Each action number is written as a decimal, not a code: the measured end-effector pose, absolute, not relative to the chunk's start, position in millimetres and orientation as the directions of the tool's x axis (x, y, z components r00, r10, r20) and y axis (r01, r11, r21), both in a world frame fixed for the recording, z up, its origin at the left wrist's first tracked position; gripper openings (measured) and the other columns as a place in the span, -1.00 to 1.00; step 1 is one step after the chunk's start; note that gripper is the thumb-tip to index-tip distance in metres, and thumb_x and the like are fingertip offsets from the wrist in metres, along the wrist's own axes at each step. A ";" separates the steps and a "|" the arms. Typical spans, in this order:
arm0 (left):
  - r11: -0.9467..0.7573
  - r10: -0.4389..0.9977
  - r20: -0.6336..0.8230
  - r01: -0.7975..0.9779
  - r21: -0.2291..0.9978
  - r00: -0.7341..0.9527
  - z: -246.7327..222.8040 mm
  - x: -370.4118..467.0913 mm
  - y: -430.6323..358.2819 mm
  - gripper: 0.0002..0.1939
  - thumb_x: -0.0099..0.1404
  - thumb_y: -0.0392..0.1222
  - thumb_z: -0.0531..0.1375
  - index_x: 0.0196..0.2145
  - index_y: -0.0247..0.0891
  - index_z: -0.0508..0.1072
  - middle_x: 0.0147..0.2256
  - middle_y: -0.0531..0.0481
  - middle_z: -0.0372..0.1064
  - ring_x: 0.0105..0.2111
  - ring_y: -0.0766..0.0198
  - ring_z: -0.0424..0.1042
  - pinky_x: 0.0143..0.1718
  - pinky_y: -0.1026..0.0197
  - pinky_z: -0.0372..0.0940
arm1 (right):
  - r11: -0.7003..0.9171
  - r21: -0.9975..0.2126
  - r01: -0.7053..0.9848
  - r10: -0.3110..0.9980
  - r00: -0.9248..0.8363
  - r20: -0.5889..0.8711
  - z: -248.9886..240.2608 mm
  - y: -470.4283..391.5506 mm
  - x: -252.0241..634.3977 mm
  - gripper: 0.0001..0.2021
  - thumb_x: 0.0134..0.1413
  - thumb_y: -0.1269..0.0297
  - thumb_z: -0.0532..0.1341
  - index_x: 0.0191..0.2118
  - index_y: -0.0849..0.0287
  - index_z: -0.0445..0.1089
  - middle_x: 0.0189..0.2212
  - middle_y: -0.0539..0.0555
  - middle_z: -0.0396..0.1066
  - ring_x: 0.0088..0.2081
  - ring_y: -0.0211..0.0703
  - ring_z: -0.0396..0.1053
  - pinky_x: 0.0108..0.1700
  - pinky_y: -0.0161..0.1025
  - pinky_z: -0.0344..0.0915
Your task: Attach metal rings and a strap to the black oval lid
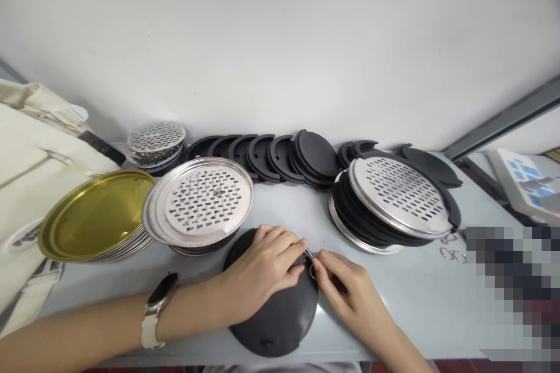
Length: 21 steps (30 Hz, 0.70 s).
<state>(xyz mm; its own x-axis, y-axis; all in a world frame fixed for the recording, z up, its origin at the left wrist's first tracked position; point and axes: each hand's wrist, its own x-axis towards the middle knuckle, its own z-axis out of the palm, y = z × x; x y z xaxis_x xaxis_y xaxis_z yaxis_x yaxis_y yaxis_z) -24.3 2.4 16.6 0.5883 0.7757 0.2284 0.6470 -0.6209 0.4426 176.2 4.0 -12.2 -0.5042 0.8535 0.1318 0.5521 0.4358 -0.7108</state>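
Note:
A round black plastic disc (pixel 280 326) lies near the table's front edge. My left hand (pixel 271 262) is on top of it, fingers bent and pressing on its far right part. Between the fingertips of my right hand (pixel 345 285) is a small metal ring (pixel 312 271) with a thin shiny piece beside it, at the disc's right edge. The tip of my left index finger meets that shiny piece. How the ring joins the disc is hidden by my fingers.
A perforated metal grater plate (pixel 210 201) tops a stack behind my left hand. Gold trays (pixel 96 215) are stacked at left. Black discs with a grater plate (pixel 402 192) stand at right. Curved black parts (pixel 258 154) line the wall. Loose rings (pixel 452 254) lie far right.

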 end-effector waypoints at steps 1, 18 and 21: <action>-0.615 0.778 0.218 0.642 0.457 0.589 16.6 -24.4 2.6 -0.75 0.40 -0.26 0.07 0.02 -0.29 0.31 -0.15 -0.07 0.36 -0.12 0.17 0.31 -0.10 0.09 0.18 | 0.435 -0.712 0.552 0.854 -0.504 0.131 -12.4 4.0 176.2 -0.72 0.32 0.32 -0.02 -0.47 0.11 -0.02 -0.58 -0.09 0.08 -0.55 -0.30 0.10 -0.48 -0.35 0.04; -0.553 0.796 0.170 0.585 0.593 0.580 18.5 -25.2 6.4 -0.74 0.37 -0.26 0.14 0.01 -0.25 0.33 -0.13 0.00 0.35 -0.10 0.24 0.27 -0.04 0.17 0.08 | 0.421 -0.714 0.559 0.855 -0.507 0.107 -12.8 3.1 175.8 -0.70 0.33 0.31 -0.03 -0.48 0.11 -0.02 -0.59 -0.10 0.07 -0.56 -0.29 0.07 -0.47 -0.33 0.02; -0.544 0.802 0.169 0.583 0.604 0.573 16.7 -25.6 8.6 -0.77 0.34 -0.28 0.17 -0.04 -0.24 0.34 -0.15 0.03 0.36 -0.11 0.25 0.27 -0.05 0.17 0.06 | 0.421 -0.709 0.566 0.852 -0.516 0.094 -14.5 2.2 176.5 -0.71 0.33 0.30 -0.04 -0.47 0.12 -0.01 -0.58 -0.09 0.08 -0.55 -0.28 0.09 -0.46 -0.32 0.02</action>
<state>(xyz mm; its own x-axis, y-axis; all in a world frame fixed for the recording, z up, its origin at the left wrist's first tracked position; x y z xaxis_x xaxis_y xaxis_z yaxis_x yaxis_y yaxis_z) -25.6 8.6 16.7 0.5734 0.8016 0.1693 0.5825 -0.5442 0.6037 176.5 2.2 -14.5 -0.5156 0.8517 0.0938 0.5657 0.4206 -0.7093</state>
